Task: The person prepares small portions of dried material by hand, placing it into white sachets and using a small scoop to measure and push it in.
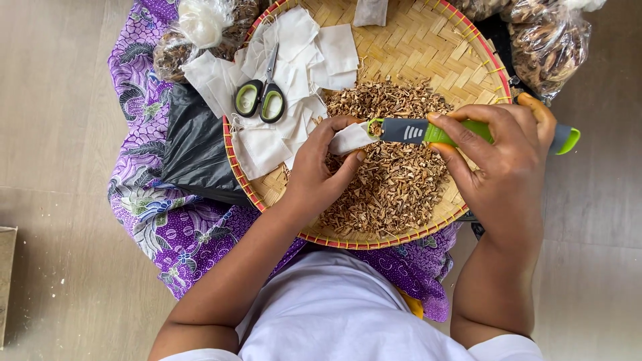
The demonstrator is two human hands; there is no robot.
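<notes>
Small white pouch [349,138]: pinched in the left hand [319,170], thumb and fingers gripping its body, open mouth turned toward the right. It sits just above the pile of dried brown chips [388,170], likely so that anything that misses the mouth drops back onto the heap.

Scoop [468,132]: grey and green handle, grasped in the right hand [501,157] with fingers wrapped over the top and the thumb behind. The bowl end touches the mouth of the pouch; a few chips seem to sit in it, though the detail is too small to be sure. The handle lies roughly level, which would keep the load from sliding off.

Round woven tray [408,47], red-edged rim: it carries the chips across its middle and near side. It rests on the person's lap over a purple patterned cloth [167,227], both hands working close above it.

Stack of empty white pouches [294,67]: spread on the left part of the tray, near the left hand that holds the one in use. Scissors [261,93] with black and green handles lie closed on top of them, acting as a weight or simply parked.

Black plastic sheet [194,147]: tucked beside the tray's left rim, on the cloth.

Clear bags of dried material [548,40]: beyond the tray at upper right, another at upper left; both apart from the hands.

Wooden floor [60,134] around.
</notes>
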